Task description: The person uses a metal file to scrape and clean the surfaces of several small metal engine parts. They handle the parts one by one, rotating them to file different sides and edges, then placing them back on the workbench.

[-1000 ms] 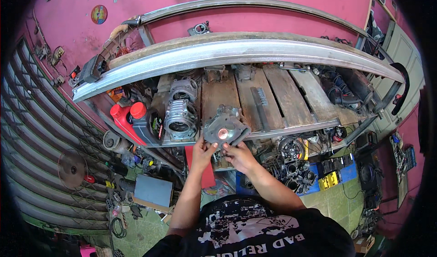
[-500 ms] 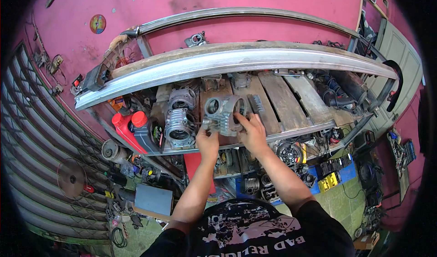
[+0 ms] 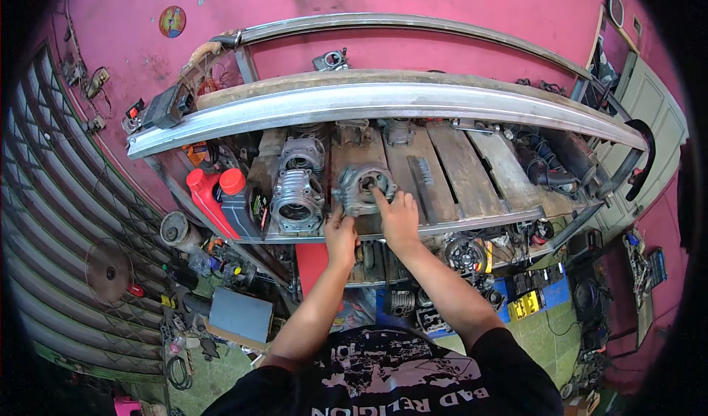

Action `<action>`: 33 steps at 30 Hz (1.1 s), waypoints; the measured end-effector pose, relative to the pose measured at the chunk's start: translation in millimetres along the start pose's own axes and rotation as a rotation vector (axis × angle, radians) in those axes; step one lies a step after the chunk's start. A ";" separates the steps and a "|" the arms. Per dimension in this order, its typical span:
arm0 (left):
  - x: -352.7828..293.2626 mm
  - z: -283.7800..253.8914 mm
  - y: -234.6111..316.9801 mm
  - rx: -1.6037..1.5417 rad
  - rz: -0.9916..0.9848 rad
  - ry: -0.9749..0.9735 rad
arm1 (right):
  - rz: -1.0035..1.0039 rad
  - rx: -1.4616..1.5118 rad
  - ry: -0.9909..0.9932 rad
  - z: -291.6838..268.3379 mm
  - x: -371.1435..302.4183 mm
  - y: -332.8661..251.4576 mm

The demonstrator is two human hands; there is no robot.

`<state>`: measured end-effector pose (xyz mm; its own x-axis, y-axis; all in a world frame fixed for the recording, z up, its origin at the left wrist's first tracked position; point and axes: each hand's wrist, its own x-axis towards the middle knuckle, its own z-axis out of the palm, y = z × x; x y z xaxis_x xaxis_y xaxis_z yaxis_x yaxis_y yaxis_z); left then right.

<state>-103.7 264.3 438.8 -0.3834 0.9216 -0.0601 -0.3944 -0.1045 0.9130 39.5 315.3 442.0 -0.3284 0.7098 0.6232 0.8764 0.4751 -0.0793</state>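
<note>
A grey cast-metal cylinder head [image 3: 355,203] is tilted up over the front of the wooden shelf, its round opening facing me. My left hand [image 3: 341,237] grips its lower left edge with closed fingers. My right hand [image 3: 399,221] is at its right side, the index finger reaching into the opening and the other fingers bent against the rim. Just to the left stands a finned engine cylinder [image 3: 296,200], with another metal casting [image 3: 303,154] behind it. A dark brush [image 3: 422,171] lies on the boards to the right.
Two oil bottles with red caps [image 3: 233,182] stand at the shelf's left end. A metal beam [image 3: 383,100] crosses above the shelf's back. Dark hoses and parts [image 3: 549,158] crowd the right end. Below are more engine parts [image 3: 463,254] and a grey-topped box [image 3: 240,314].
The cylinder head has been turned and lowered toward the shelf, so its round opening now faces me. My right index finger now points into that opening. The whole view has shifted slightly.
</note>
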 end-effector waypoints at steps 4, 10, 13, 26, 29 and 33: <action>12.0 -29.9 -20.4 0.447 0.265 0.028 | -0.015 -0.106 -0.062 -7.9 4.3 -18.5; -4.1 -29.2 6.5 0.961 0.562 0.045 | -0.043 -0.059 -0.163 -29.8 -10.4 -19.7; -1.4 -40.8 5.2 1.090 0.589 0.035 | -0.011 0.006 -0.192 -24.1 -17.3 -25.3; -40.0 -28.2 27.2 1.260 0.573 0.147 | 0.064 0.210 -0.220 -38.5 -30.0 -5.5; -53.1 -16.6 37.8 1.260 0.627 0.101 | 0.002 0.210 -0.086 -55.7 -23.4 3.7; -45.9 -4.4 49.2 1.330 0.740 -0.039 | -0.023 0.183 -0.003 -65.8 -15.9 5.4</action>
<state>-109.2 215.1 484.7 -0.1213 0.8258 0.5508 0.8937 -0.1506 0.4226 72.6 272.3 482.9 -0.3489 0.6987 0.6246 0.7898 0.5779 -0.2054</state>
